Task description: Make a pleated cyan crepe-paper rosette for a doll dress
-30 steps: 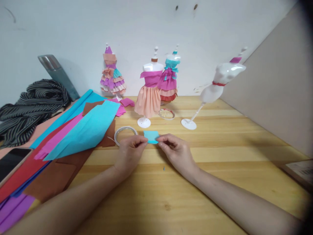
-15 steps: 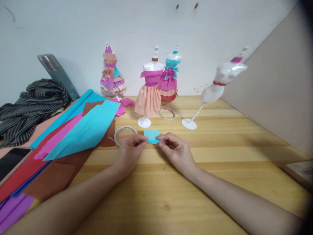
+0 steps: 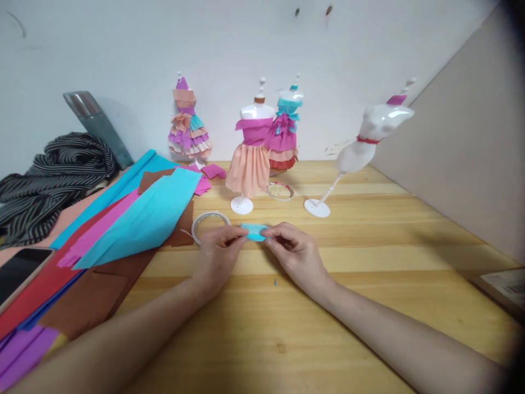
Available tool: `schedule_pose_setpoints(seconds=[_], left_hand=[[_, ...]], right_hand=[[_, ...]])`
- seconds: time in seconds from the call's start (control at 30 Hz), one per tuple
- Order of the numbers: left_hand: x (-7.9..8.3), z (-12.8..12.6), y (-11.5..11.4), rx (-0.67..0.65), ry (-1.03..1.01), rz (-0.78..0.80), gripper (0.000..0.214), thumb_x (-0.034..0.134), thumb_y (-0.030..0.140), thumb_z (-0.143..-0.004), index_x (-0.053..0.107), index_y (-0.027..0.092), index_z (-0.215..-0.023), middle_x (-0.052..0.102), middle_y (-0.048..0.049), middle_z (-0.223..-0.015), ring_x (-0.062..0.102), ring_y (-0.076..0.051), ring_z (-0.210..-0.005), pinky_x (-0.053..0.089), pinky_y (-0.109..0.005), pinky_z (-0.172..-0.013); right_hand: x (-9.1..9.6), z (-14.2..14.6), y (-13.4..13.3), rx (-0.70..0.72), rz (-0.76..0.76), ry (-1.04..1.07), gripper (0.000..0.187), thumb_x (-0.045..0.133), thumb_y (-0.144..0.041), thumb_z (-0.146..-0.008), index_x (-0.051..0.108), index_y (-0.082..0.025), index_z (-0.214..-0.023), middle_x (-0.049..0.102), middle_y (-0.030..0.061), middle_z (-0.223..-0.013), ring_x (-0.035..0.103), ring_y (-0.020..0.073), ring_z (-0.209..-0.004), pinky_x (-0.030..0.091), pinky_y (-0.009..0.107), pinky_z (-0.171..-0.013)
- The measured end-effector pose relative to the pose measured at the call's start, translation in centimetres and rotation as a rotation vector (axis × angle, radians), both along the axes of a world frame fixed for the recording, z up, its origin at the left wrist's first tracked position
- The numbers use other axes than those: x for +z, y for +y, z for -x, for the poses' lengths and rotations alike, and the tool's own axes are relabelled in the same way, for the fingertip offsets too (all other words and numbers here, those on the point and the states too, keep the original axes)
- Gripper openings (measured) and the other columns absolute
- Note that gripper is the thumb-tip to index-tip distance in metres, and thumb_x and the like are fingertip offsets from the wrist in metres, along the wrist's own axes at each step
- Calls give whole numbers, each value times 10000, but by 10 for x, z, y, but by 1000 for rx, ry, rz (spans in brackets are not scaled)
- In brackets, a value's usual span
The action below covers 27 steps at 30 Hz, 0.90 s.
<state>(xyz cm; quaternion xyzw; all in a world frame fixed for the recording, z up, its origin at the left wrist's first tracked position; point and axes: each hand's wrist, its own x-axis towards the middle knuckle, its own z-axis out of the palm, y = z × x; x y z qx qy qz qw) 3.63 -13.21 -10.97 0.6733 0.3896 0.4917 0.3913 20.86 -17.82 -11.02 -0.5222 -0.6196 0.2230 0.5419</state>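
Between my two hands is a small piece of turquoise crepe paper [image 3: 256, 232], stretched level above the wooden table. The fingertips of my left hand [image 3: 220, 249] pinch its left end, while my right hand [image 3: 296, 251] pinches the right end between thumb and fingers. The piece looks like a narrow strip with a fold along it. Just behind my left hand lies a roll of tape [image 3: 196, 229]. Beyond the paper stands a small dress form in a magenta and peach paper dress [image 3: 249, 164].
At the left, sheets of coloured paper [image 3: 143, 219] lie piled beside a phone [image 3: 20, 276], a striped cloth [image 3: 53, 175] and a bottle [image 3: 98, 126]. A bare white dress form [image 3: 355, 156] leans at the right. Two dressed forms [image 3: 189, 128] stand near the wall, by a pin dish [image 3: 280, 191].
The turquoise paper's upper part has folded down, so it now shows as a narrower strip. Both hands keep their pinch in nearly the same place.
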Motion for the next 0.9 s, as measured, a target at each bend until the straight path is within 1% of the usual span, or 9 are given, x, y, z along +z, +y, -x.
schedule_pose_setpoints(seconds=[0.13,0.27,0.43,0.53,0.63,0.77,0.9], left_hand=[[3,0,-3,29,58,5,108,642,171,-745,750,168,-743,697,-4,-667,606,-115,-624,485,-218,-609],[0,1,-2,44,78,57,105,639,188,-742,743,170,-741,675,11,-623,570,-103,-575,435,-203,-552],[-6,1,0,18,25,113,85,641,187,-727,724,171,-717,682,11,-652,570,-102,-594,433,-202,-567],[-5,0,1,0,-6,104,73,642,177,-717,711,167,-694,687,7,-670,580,-104,-610,444,-203,-582],[-3,-2,1,-4,-27,98,60,646,167,-699,698,165,-668,677,9,-651,572,-97,-595,443,-195,-572],[-2,-3,1,-15,-99,136,44,658,173,-681,700,161,-685,668,7,-648,564,-89,-578,446,-185,-553],[-1,-4,2,-26,-122,101,36,659,164,-670,691,160,-652,642,14,-599,536,-77,-541,430,-175,-520]], right_hand=[[1,0,0,-15,10,-24,98,618,-227,-813,711,-196,-811,644,40,-759,572,154,-662,455,284,-598],[3,0,0,-20,27,-37,104,614,-232,-814,714,-201,-812,660,44,-762,591,164,-677,461,288,-614],[2,-1,1,-26,40,-2,100,619,-246,-803,711,-207,-799,671,44,-770,619,178,-715,483,305,-658],[0,-1,2,-26,74,38,91,626,-249,-787,704,-201,-788,679,47,-790,625,180,-734,489,312,-685],[0,0,2,-29,114,70,90,638,-264,-771,693,-193,-770,680,48,-783,611,172,-708,481,302,-659],[2,1,1,-11,130,131,95,656,-279,-748,682,-188,-750,640,23,-700,564,151,-632,458,280,-596],[3,1,1,8,142,162,92,663,-272,-743,685,-185,-764,612,8,-662,542,140,-606,448,277,-586]])
